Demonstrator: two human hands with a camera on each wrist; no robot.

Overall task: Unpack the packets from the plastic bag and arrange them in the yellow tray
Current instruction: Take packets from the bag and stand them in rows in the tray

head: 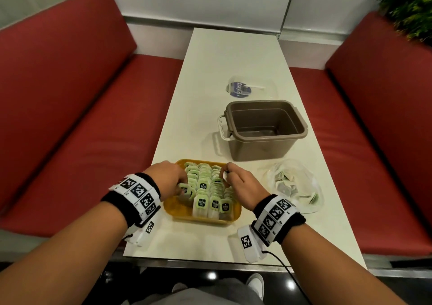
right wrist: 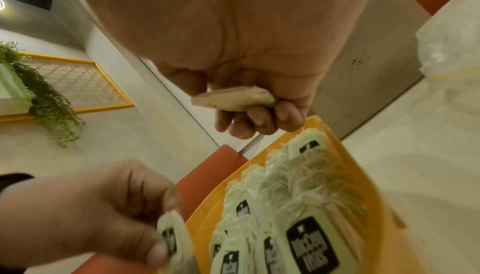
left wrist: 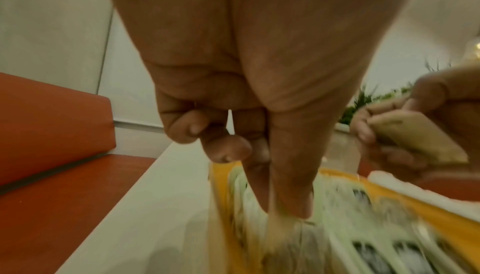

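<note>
The yellow tray (head: 177, 209) sits at the table's near edge, filled with rows of upright packets (head: 205, 188) bearing green tags. My left hand (head: 181, 186) reaches into the tray's left row and pinches a green-tagged packet (right wrist: 171, 235) between thumb and fingers. Over the tray's far right side, my right hand (head: 230, 172) curls its fingers round a pale packet (right wrist: 233, 97). The clear plastic bag (head: 292, 185) lies right of the tray with several packets still inside. The left wrist view is blurred around my fingertips (left wrist: 288, 210).
A brown plastic bin (head: 264, 129) with a white handle stands open behind the tray and bag. Farther back lies a clear lid with a blue label (head: 240, 89). Red bench seats (head: 70, 118) flank the narrow white table (head: 222, 54) on both sides.
</note>
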